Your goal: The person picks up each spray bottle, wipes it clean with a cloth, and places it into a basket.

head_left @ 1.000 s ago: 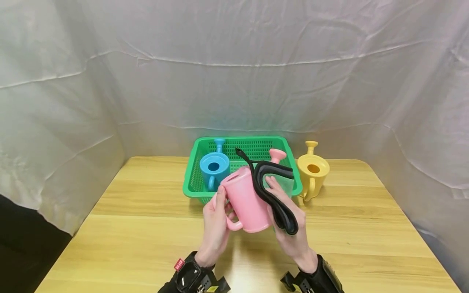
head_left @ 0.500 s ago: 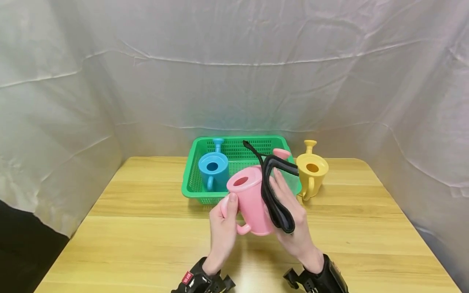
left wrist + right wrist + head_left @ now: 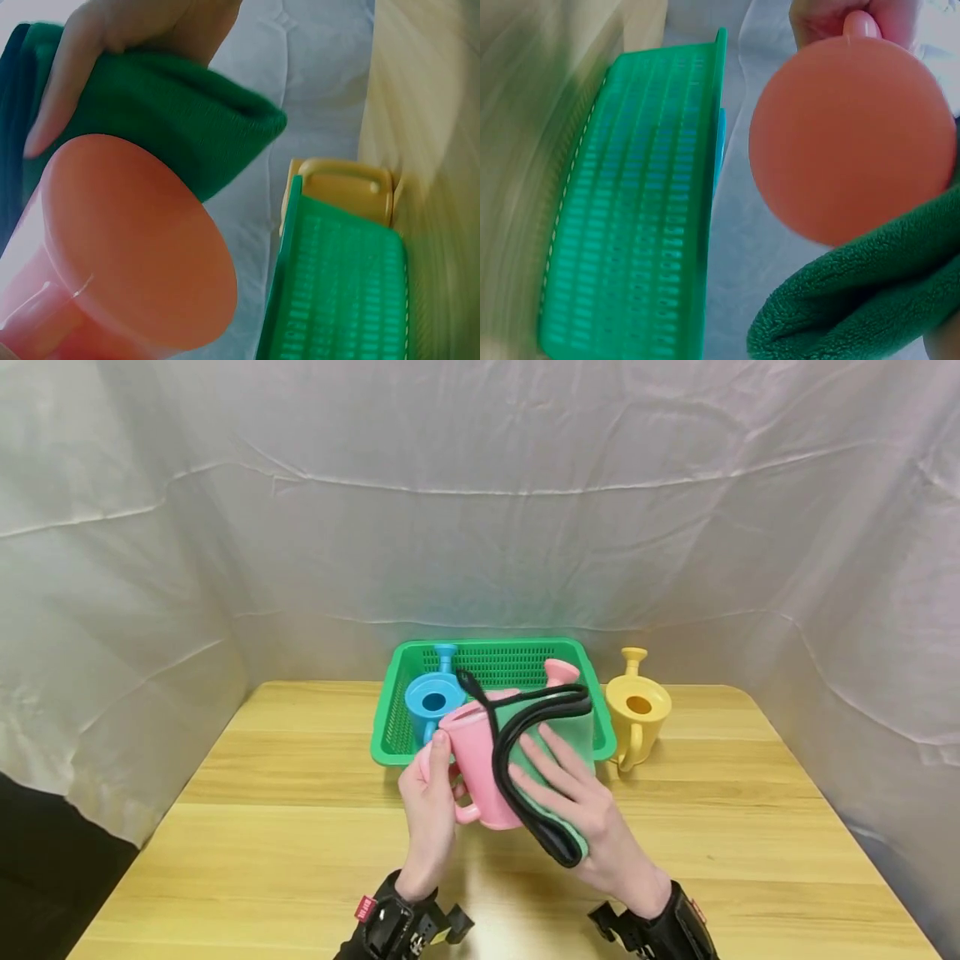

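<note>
A pink watering can (image 3: 480,772) is held up in front of the basket, tilted, its rose pointing away to the right. My left hand (image 3: 426,818) grips its handle, thumb on top. With spread fingers, my right hand (image 3: 592,810) holds a folded green towel (image 3: 573,735) with black edging and a loop against the can's right side. In the left wrist view, the right thumb lies over the towel (image 3: 165,112), close to the can's round base (image 3: 142,247). The right wrist view shows the base (image 3: 855,142) with left-hand fingers at the handle behind it.
Behind the hands, a green basket (image 3: 381,752) stands on the wooden table (image 3: 262,860) with a blue watering can (image 3: 435,697) inside. A yellow watering can (image 3: 637,706) stands just right of the basket. A pale cloth backdrop (image 3: 480,552) encloses the table's back and sides.
The pink can swung right and upright, then back left and tilted again. My right hand has moved the towel leftward across the can's side, and more of its green face shows.
</note>
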A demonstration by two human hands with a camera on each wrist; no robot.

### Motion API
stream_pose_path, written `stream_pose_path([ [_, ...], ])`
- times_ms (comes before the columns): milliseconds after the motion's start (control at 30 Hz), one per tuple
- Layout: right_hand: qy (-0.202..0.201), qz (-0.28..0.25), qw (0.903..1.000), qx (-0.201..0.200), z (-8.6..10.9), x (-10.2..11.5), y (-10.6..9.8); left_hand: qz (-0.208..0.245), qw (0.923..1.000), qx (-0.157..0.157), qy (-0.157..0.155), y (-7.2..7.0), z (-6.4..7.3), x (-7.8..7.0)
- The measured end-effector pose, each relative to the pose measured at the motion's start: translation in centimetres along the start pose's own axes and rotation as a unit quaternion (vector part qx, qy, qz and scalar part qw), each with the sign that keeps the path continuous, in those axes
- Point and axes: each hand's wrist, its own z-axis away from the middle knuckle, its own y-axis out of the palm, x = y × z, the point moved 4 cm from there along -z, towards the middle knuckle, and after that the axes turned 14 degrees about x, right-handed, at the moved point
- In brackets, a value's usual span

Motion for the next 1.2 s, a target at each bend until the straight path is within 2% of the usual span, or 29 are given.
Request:
stream_pose_path([
  [133,-0.034,0.026,0.9984,0.037,-0.1,0.5,0.3,-0.011,0.9998,-0.013,0.009,-0.6,-0.2,-0.3],
  [267,-0.022,0.071,0.9953,0.063,-0.2,1.0,0.6,-0.032,0.9992,-0.005,0.023,-0.4,-0.2,-0.4],
  [500,0.025,0.127,0.9900,0.056,-1.1,1.3,1.1,-0.052,0.9985,0.011,0.015,0.6,0.2,-0.2],
  [633,0.031,0.140,0.9887,0.045,-1.9,1.0,1.2,-0.063,0.9979,0.012,0.010,0.6,0.2,0.0],
  [733,0.010,0.141,0.9891,0.042,-2.1,0.8,1.4,-0.037,0.9993,0.009,0.001,0.3,0.0,0.2],
  [900,-0.009,0.140,0.9853,0.097,-0.9,0.9,1.6,0.035,0.9990,-0.005,-0.027,-0.1,-0.4,0.3],
  [1033,-0.003,0.147,0.9810,0.127,-0.1,1.5,1.6,0.041,0.9989,-0.001,-0.024,-0.1,-0.4,0.2],
  [1200,0.024,0.176,0.9752,0.133,-0.4,1.8,1.9,0.034,0.9990,0.001,-0.028,0.3,-0.1,0.3],
])
